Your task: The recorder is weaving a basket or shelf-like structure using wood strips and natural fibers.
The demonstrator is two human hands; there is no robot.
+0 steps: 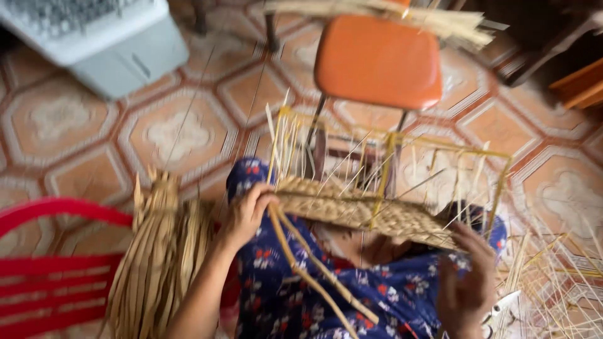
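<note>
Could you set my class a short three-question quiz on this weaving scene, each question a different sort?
1. True or false: the left hand grips the corner of the woven band on the wire frame.
2. What lies beside the person's left arm? A. a bundle of straw strips B. a coil of rope C. a folded towel
3. Fill in: the stool behind the frame has an ______ seat.

Key:
1. True.
2. A, resting by the red chair.
3. Orange. The right hand is under the band's far end.
</note>
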